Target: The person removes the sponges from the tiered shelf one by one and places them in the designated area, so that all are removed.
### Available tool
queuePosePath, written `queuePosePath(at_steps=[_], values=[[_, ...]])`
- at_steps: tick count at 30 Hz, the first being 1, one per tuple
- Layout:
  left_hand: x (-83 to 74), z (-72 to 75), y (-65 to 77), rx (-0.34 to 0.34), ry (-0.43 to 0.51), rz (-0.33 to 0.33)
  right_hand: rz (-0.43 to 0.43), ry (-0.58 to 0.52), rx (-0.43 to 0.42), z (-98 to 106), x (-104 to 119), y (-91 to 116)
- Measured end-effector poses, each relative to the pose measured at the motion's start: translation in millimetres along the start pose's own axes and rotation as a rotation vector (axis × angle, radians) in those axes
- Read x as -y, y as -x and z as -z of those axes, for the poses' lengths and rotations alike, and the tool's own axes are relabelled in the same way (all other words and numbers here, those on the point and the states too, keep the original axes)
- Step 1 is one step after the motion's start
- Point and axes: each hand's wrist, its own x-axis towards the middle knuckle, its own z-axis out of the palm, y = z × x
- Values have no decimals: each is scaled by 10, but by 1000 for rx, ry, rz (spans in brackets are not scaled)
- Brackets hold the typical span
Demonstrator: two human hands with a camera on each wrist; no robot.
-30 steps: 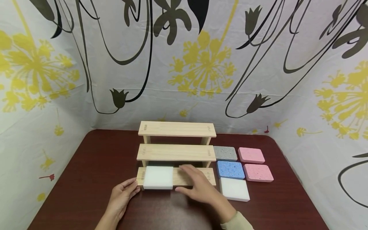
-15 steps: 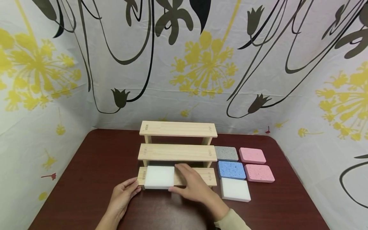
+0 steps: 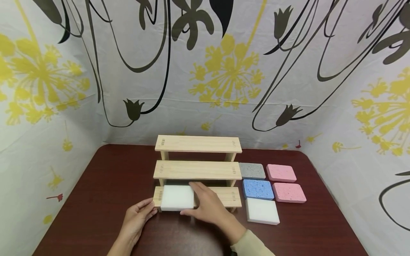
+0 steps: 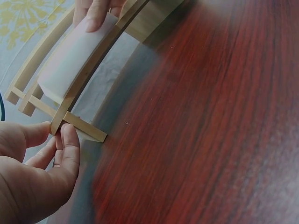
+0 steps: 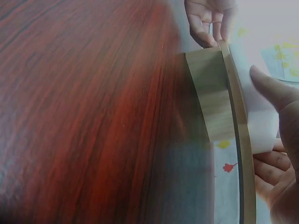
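Note:
In the head view, a three-tier wooden stand [image 3: 197,169] stands mid-table. A white sponge [image 3: 177,198] lies on the left part of its lowest step. My right hand [image 3: 209,206] holds this sponge at its right end, thumb along the front and fingers towards the back. The left end of the same step is pinched by my left hand [image 3: 137,217]. In the left wrist view, the left thumb and fingertips [image 4: 71,135] meet at the step's corner. The right wrist view has the right thumb [image 5: 273,88] against the white sponge's side, with the other fingers at its end.
Right of the stand lie a grey sponge [image 3: 252,171], a blue sponge [image 3: 258,189], two pink sponges [image 3: 281,173] and a second white sponge [image 3: 262,211]. A patterned cloth [image 3: 205,117] hangs behind and beside the dark red table [image 3: 118,170].
My right hand has moved left along the lowest step and has come onto the white sponge. The left hand stays at the step's end, and the sponge looks unmoved.

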Motion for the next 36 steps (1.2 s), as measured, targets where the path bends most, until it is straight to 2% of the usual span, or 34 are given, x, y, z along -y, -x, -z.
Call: queuePosePath(at_steps=[8,21,36], values=[[4,-5,20,1,-4,-6,23,-36,-22,-5,-49,63],[-2,-16,24,7,5,-13,77,-75,-83,133,-155,266],[-25,-4,31,10,-9,-1,55,-83,-85,203,-329,397]])
